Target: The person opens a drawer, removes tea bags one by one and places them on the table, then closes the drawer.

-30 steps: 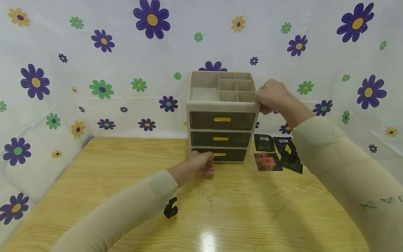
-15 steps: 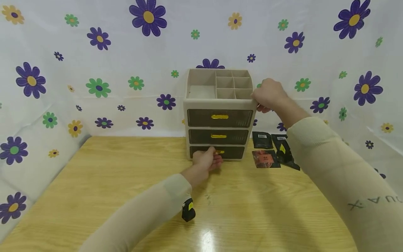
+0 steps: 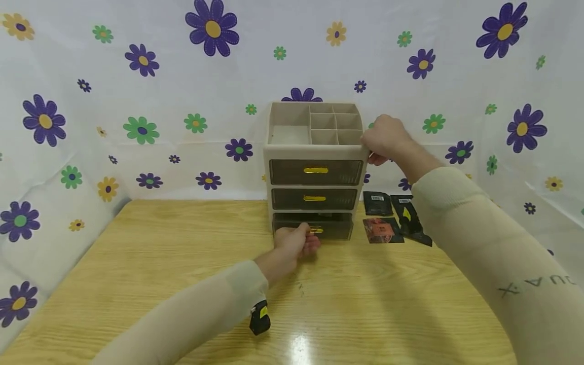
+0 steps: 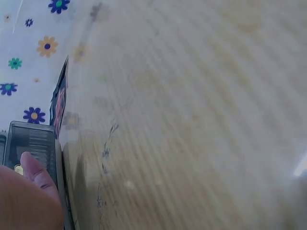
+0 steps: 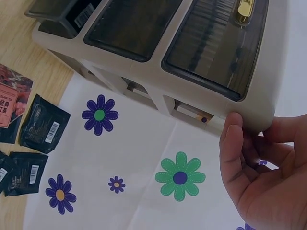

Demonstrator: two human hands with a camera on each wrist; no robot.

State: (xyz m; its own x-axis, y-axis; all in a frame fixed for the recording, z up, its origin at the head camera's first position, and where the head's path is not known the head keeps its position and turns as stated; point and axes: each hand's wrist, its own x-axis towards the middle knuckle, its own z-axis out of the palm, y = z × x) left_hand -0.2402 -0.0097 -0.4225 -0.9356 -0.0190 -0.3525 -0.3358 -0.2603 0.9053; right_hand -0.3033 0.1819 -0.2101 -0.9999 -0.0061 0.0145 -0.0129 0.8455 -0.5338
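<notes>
A beige desktop organizer [image 3: 315, 152] with three dark see-through drawers stands at the back of the table. My left hand [image 3: 289, 243] pinches the gold handle [image 3: 316, 229] of the bottom drawer [image 3: 336, 230], which sticks out a little from the frame. Through its side, in the right wrist view, a dark sachet with a barcode [image 5: 84, 15] shows. My right hand [image 3: 388, 137] grips the upper right corner of the organizer, thumb and fingers on either side of the edge in the right wrist view [image 5: 266, 167]. The middle drawer [image 3: 315, 199] and top drawer [image 3: 315, 172] are closed.
Right of the organizer lie several dark sachets [image 3: 377, 204] and a red-printed tea packet [image 3: 384, 230]. The organizer's top has a wide tray [image 3: 290, 134] beside small compartments [image 3: 349, 122]. Behind hangs a flowered white cloth [image 3: 182, 91]. A wood-grain table [image 3: 182, 243] lies beneath.
My left hand has come to the bottom drawer's handle and drawn that drawer slightly forward. The right hand keeps its hold on the organizer's corner.
</notes>
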